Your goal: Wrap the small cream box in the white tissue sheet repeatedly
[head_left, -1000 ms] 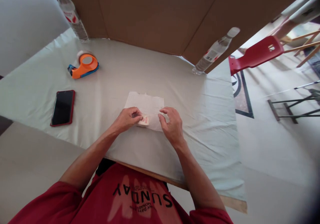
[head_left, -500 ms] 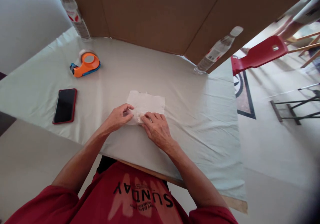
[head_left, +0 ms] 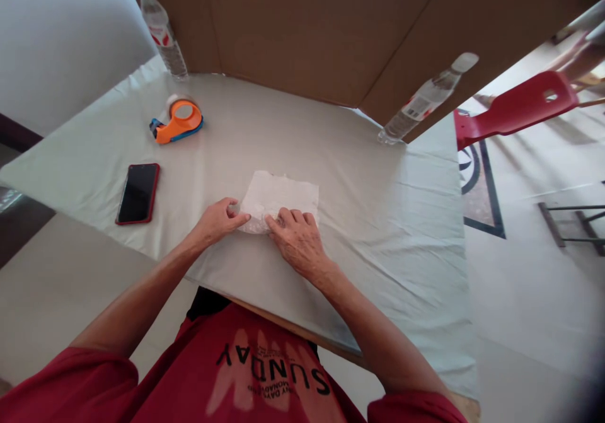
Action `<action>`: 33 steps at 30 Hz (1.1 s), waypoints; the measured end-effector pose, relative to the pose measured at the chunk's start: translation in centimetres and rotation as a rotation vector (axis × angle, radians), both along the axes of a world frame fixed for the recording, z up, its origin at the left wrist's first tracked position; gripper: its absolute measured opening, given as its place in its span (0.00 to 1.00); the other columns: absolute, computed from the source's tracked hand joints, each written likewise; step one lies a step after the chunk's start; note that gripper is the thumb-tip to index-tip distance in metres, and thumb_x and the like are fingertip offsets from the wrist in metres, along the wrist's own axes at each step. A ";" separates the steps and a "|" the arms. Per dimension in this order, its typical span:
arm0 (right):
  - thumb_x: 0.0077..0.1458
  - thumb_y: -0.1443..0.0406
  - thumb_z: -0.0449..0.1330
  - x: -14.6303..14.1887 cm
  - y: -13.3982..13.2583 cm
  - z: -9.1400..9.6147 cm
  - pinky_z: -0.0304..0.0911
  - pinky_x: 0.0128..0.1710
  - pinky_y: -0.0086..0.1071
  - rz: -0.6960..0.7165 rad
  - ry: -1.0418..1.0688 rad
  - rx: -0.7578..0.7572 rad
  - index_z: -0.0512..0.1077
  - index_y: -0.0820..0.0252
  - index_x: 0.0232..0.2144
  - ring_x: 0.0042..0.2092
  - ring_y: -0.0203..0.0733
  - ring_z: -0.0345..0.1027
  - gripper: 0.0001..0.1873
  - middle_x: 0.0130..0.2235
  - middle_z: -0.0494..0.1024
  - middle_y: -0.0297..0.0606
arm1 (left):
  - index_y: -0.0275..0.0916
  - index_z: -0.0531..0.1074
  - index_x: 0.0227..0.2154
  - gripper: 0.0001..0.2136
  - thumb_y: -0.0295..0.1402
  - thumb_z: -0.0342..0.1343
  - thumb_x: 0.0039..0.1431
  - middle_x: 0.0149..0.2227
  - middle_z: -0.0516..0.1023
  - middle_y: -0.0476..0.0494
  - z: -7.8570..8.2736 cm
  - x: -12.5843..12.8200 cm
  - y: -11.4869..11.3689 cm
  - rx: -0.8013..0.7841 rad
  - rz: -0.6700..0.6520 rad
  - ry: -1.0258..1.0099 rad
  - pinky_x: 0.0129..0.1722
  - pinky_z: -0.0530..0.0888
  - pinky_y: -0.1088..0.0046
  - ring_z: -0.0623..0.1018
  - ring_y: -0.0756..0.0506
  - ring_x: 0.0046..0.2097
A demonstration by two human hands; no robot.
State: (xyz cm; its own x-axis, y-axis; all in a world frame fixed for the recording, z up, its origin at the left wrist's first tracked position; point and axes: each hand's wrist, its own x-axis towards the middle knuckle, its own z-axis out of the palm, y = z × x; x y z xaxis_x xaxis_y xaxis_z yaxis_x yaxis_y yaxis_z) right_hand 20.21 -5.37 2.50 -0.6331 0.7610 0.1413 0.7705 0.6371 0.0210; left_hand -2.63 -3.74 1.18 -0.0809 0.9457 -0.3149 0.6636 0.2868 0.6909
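Observation:
A thin white sheet [head_left: 283, 190], like a paper tissue, lies on the cloth-covered table in front of me. Its near edge looks crinkled and partly see-through between my hands. My left hand [head_left: 220, 221] is at the near left corner, its thumb over the edge and its index finger bent; the other fingers are mostly hidden. My right hand [head_left: 299, 237] bends over the near right part of the sheet, thumb and curled fingers pressed on the crinkled edge. Whether something small lies under these fingers I cannot make out.
An orange tape dispenser [head_left: 182, 120] and a phone [head_left: 138, 193] in a red case lie to the left. Water bottles stand at the back left [head_left: 163, 32] and back right [head_left: 425, 104] against a cardboard panel [head_left: 302, 32]. A red chair [head_left: 520, 108] is beyond the table's right side.
My left thumb has come down along the sheet's near left edge, and the gap between thumb and index finger looks different. My right hand stays on the sheet. The view has shifted slightly.

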 end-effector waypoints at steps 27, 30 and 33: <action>0.65 0.67 0.53 -0.4 1.0 0.2 0.45 0.39 0.41 0.062 0.028 -0.030 0.73 0.59 0.40 0.43 0.48 0.61 0.08 0.42 0.75 0.45 | 0.39 0.65 0.26 0.05 0.27 0.57 0.49 0.19 0.65 0.56 1.4 5.7 1.8 -0.172 0.254 -0.645 0.19 0.65 0.77 0.66 0.53 0.20; 0.63 0.66 0.56 0.0 0.7 0.8 0.46 0.40 0.41 0.071 0.023 -0.049 0.71 0.60 0.44 0.43 0.49 0.63 0.09 0.42 0.76 0.44 | 0.39 0.64 0.25 0.06 0.27 0.57 0.48 0.17 0.64 0.57 1.5 6.3 1.8 -0.178 0.253 -0.691 0.17 0.64 0.80 0.65 0.54 0.18; 0.60 0.64 0.60 0.3 0.3 1.6 0.47 0.41 0.41 0.083 0.028 -0.092 0.69 0.63 0.48 0.43 0.49 0.65 0.15 0.43 0.77 0.44 | 0.38 0.65 0.25 0.05 0.28 0.57 0.47 0.17 0.65 0.57 1.6 6.7 1.8 -0.165 0.240 -0.714 0.17 0.64 0.80 0.66 0.54 0.18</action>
